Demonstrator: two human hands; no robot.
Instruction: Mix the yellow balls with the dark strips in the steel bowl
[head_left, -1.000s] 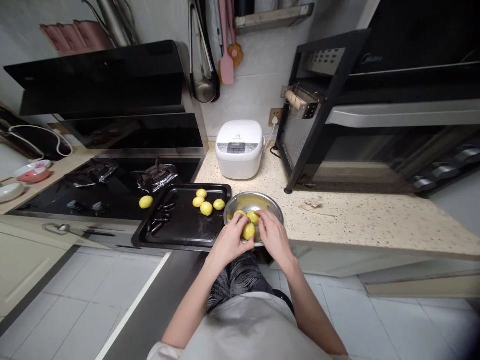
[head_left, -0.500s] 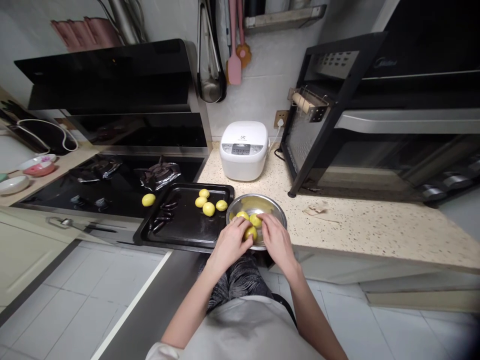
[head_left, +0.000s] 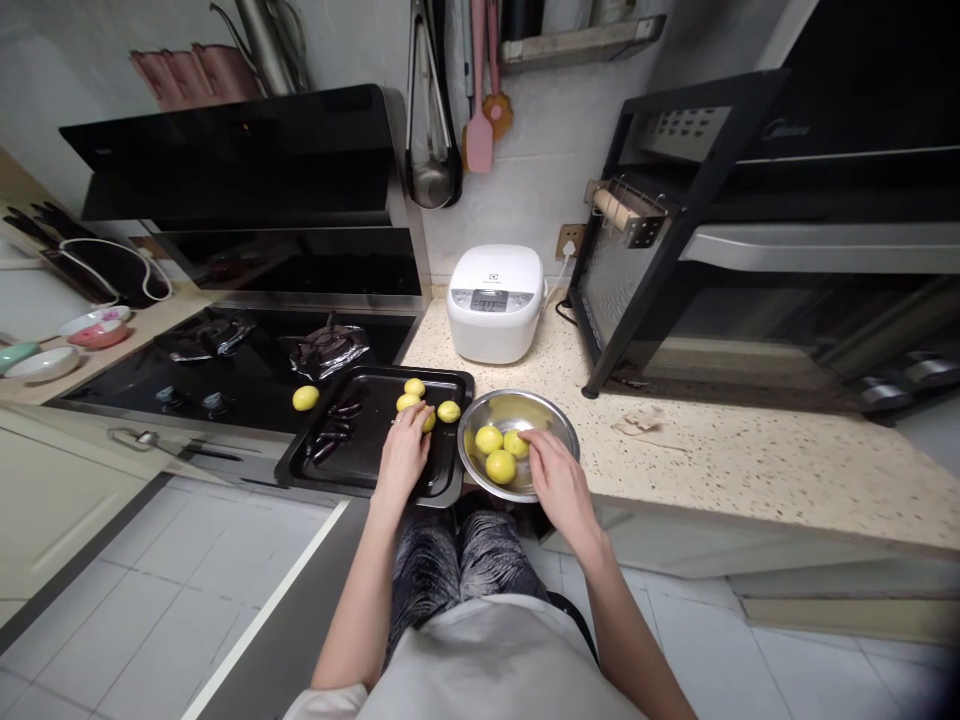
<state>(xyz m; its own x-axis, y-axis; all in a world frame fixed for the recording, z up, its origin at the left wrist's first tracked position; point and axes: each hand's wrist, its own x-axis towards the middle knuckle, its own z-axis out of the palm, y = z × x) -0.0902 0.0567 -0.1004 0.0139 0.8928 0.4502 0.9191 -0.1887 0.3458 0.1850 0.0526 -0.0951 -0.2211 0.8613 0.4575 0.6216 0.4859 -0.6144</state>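
Note:
My left hand [head_left: 403,452] reaches over the black baking tray [head_left: 360,473], its fingers curled over a yellow lemon [head_left: 429,420]. Other lemons lie close by: one [head_left: 415,386] behind, another [head_left: 448,411] by the tray's right side. At the steel bowl [head_left: 469,462], my right hand [head_left: 556,472] is over the right rim with bent fingers, the fingertips on a lemon [head_left: 515,443] inside. Two more lemons, one [head_left: 490,439] at the left and one [head_left: 501,467] in front, rest in the bowl. Several dark, glossy, elongated pieces [head_left: 332,437] lie on the tray's left part.
A lemon [head_left: 305,398] sits on the black gas stove [head_left: 255,375], left of the tray. Behind the bowl stands a white rice cooker [head_left: 496,305]. A black rack [head_left: 600,340] with an oven [head_left: 795,320] stands at right. Crumpled paper [head_left: 639,420] lies on the counter [head_left: 720,460].
My left hand has moved left from the bowl to a lemon on the tray. The lemon it touched stays in the bowl. My right hand remains at the bowl's right side.

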